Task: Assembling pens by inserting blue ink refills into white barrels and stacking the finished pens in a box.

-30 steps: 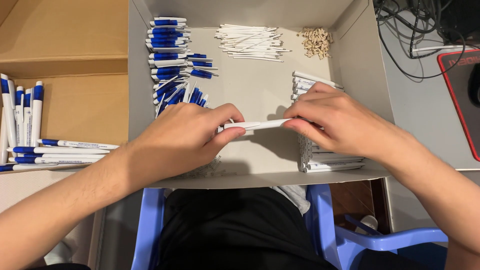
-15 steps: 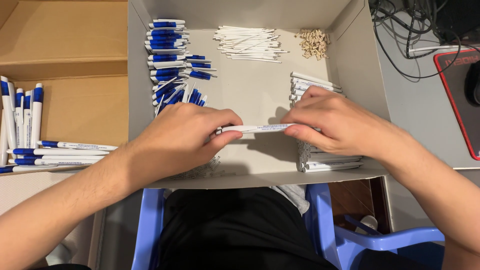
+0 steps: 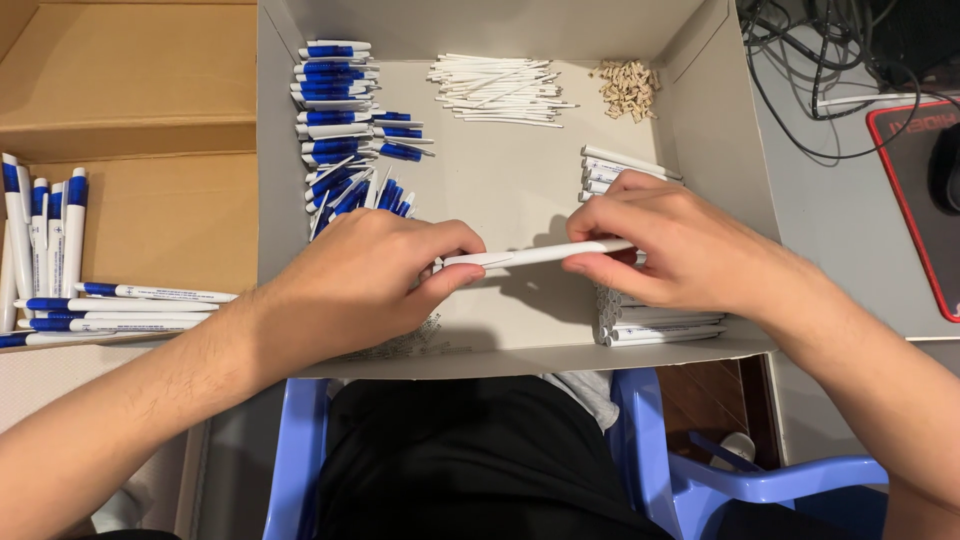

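Both hands hold one white pen barrel (image 3: 540, 253) level over the middle of a shallow cardboard tray (image 3: 275, 200). My left hand (image 3: 365, 280) pinches its left end between thumb and fingers. My right hand (image 3: 670, 240) grips the right end, above a stack of white barrels (image 3: 655, 325). Blue-and-white pen parts (image 3: 340, 120) lie in rows at the tray's left. Thin white refills (image 3: 500, 90) and a small heap of springs (image 3: 627, 88) sit at the back.
Finished blue-and-white pens (image 3: 110, 305) lie in an open cardboard box (image 3: 130, 100) to the left. Black cables (image 3: 820, 70) and a red-edged mat (image 3: 920, 200) are on the grey surface at right. A blue plastic chair (image 3: 690, 480) is below me.
The white barrel has tilted slightly, its right end now a little higher. Both hands stay on it in nearly the same place.
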